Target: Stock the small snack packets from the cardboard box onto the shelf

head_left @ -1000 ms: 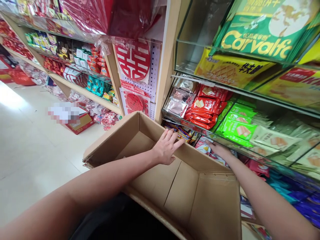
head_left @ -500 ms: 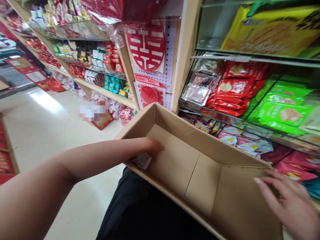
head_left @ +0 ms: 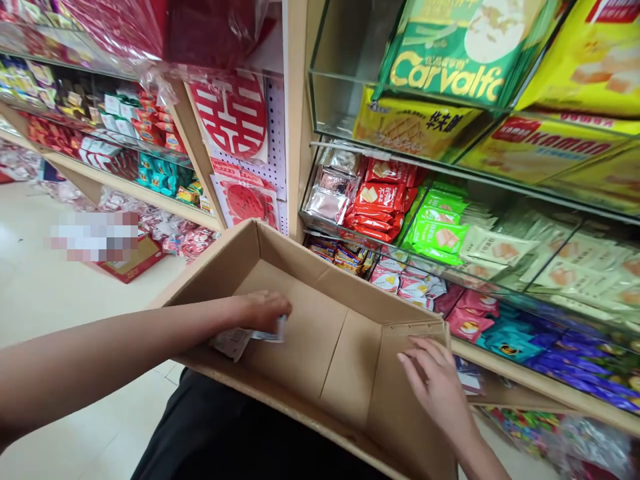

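Observation:
A long open cardboard box (head_left: pixel 310 287) rests tilted over my dark-clothed lap. My left hand (head_left: pixel 270 310) is inside it with the fingers closed on a small bluish packet (head_left: pixel 273 331), whose print is blurred. Another small pale packet (head_left: pixel 233 343) lies against the near wall at the box's left end, partly under my wrist. Over the box's right end reaches my right hand (head_left: pixel 434 377), its fingers stretched out and slightly apart, near the far right corner. Whether its palm presses on the rim I cannot tell.
Glass-fronted shelves stand close behind the box, with red packets (head_left: pixel 383 200), green packets (head_left: pixel 440 227) and large yellow bags (head_left: pixel 415 123). To the left, a red carton (head_left: pixel 133 257) sits on the floor below candy shelves. Plastic-wrapped sweets (head_left: pixel 595 440) lie low at the right.
My view has swung right, so more of the right-hand shelves shows. In my left hand a bluish packet now shows. My right hand has moved inward over the box's right end.

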A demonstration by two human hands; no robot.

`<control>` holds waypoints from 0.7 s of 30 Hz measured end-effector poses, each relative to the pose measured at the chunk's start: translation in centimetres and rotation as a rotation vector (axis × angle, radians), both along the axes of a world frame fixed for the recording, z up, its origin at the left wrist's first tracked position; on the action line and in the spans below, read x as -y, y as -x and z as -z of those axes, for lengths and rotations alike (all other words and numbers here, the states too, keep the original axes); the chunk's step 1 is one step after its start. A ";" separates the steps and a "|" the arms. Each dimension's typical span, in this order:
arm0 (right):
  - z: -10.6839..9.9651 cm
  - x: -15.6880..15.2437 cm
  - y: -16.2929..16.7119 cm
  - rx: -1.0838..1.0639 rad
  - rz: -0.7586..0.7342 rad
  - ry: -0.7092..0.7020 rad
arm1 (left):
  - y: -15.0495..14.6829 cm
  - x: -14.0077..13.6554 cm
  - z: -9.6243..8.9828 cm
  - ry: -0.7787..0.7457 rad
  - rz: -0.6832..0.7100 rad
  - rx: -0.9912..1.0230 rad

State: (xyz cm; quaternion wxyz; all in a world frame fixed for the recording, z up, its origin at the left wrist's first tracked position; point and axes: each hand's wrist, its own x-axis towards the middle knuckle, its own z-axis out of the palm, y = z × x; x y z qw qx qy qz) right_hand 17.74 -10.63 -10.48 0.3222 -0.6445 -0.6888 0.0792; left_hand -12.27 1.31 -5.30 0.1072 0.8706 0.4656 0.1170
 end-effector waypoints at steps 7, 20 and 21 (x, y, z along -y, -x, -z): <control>-1.8 -2.5 7.8 -0.848 0.015 0.212 | -7.4 0.0 -2.8 0.835 0.100 0.601; 0.8 -2.4 9.4 -0.795 0.233 0.280 | -7.1 2.3 1.9 0.898 0.048 0.855; 0.8 -2.4 9.4 -0.816 0.229 0.305 | -6.7 2.5 2.1 0.972 0.096 0.804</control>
